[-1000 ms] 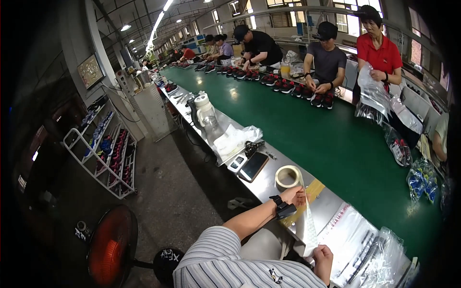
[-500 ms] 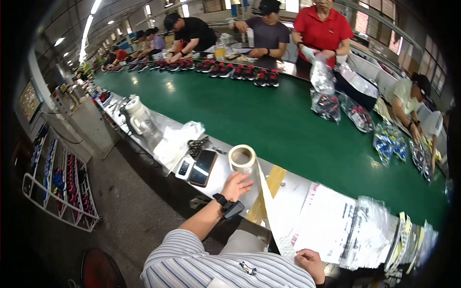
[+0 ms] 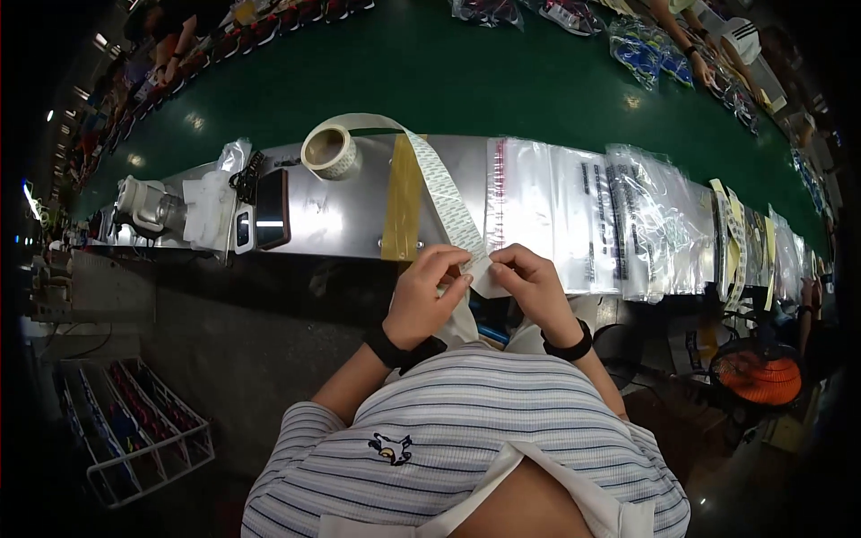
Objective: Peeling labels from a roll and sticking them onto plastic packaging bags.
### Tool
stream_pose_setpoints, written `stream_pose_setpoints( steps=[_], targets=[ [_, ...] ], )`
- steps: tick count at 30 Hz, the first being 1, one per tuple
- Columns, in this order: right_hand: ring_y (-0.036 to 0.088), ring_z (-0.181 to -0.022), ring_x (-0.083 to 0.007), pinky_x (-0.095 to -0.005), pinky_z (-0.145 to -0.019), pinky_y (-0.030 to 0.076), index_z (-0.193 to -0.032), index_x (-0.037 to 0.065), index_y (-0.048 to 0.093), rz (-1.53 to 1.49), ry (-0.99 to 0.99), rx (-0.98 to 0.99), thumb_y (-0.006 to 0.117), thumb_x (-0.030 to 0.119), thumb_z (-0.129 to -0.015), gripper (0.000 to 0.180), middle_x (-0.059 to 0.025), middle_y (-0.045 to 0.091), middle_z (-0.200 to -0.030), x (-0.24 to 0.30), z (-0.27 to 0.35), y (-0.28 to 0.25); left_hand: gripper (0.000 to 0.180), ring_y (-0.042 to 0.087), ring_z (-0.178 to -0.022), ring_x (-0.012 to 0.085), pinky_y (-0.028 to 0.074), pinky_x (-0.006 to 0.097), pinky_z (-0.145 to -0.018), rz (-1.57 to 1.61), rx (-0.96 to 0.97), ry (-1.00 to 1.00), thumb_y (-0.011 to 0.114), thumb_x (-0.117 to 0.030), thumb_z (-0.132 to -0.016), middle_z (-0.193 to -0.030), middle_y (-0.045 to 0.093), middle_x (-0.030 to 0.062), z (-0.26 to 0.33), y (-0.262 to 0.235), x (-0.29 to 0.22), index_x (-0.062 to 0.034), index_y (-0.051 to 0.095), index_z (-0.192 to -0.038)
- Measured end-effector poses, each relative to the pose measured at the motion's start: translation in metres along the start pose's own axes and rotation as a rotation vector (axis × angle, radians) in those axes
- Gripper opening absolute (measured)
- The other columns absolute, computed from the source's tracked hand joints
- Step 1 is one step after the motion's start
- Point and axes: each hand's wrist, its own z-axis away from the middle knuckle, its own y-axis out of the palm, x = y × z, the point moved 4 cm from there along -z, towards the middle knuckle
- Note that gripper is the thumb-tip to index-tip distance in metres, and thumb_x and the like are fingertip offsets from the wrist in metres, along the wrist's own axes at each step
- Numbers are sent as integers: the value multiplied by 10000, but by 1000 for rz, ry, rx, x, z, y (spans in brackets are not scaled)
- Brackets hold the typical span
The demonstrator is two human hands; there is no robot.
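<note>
While both hands, left (image 3: pixel 429 296) and right (image 3: pixel 531 285), pinch the tape (image 3: pixel 444 190) end, I risk it twisting, sticking to itself.

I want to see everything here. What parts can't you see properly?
- Head view: end of the tape strip, covered by the left hand and right hand.
- Contents of the clear bags: glare blurs them.
- Workers across the green belt: cut off by the top edge.

Striped short-sleeved shirt (image 3: pixel 466 430) — black wristbands (image 3: pixel 387 345) (both wrists).
</note>
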Motion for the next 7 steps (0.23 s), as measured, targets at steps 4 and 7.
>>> stream_pose_setpoints(
  steps=[4,7],
  targets=[
    [538,-762,-55,-205,-682,448,-1025,19,613,-130,58,58,594,94,-881,163,-17,608,-861,-9,8,4,255,619,-809,185,517,271,-714,93,-59,-39,632,-41,-803,-1021,576,97,14,11,3,-20,594,-1054],
    [553,-795,-53,-201,-716,463,-1038,24,611,-97,60,106,587,97,-888,169,-21,614,-867,-15,13,8,301,625,-845,200,505,282,-773,145,-12,-103,641,-51,-799,-1050,581,103,20,17,4,-42,587,-1096]
  ],
)
